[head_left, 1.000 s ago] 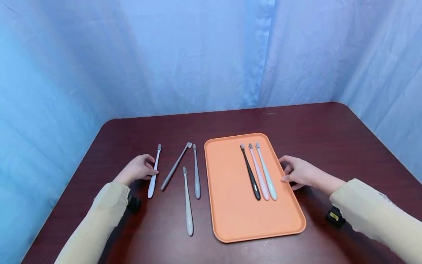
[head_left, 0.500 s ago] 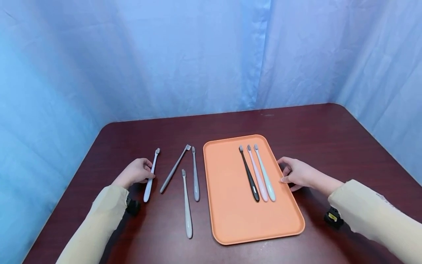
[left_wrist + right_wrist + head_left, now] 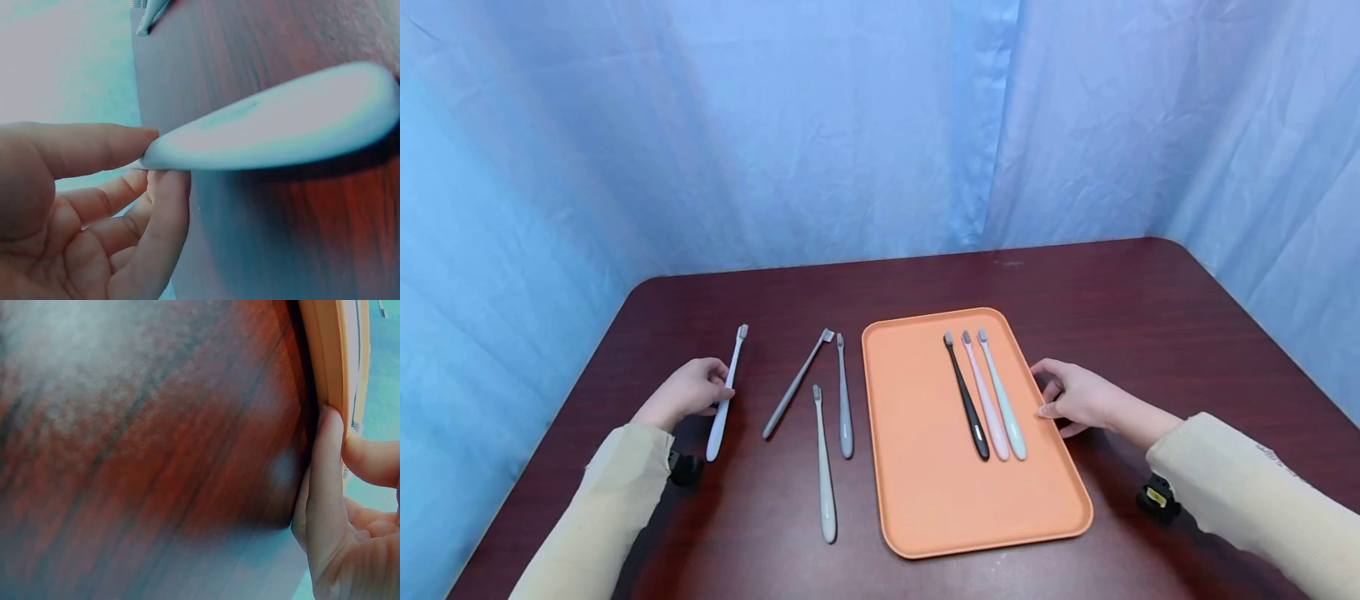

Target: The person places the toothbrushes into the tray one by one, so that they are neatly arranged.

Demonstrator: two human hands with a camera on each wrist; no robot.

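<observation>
My left hand (image 3: 688, 390) pinches a white toothbrush (image 3: 725, 396) between thumb and fingers near its middle; the handle end (image 3: 281, 128) fills the left wrist view, just above the dark wooden table (image 3: 1112, 300). My right hand (image 3: 1075, 397) holds the right rim of an orange tray (image 3: 925, 500), thumb over the rim (image 3: 334, 362) and fingers against its side. On the tray lie a black toothbrush (image 3: 967, 400), a pink toothbrush (image 3: 987, 400) and a pale green toothbrush (image 3: 1002, 396), side by side.
Three grey toothbrushes lie on the table between my left hand and the tray: a slanted dark one (image 3: 796, 385), an upright one (image 3: 844, 400) and a paler one (image 3: 823, 467) nearer me. Blue curtains (image 3: 850, 125) close off the back and sides.
My left hand has gripped the white toothbrush and drawn it leftward, away from the grey ones. The right hand has stayed on the tray rim.
</observation>
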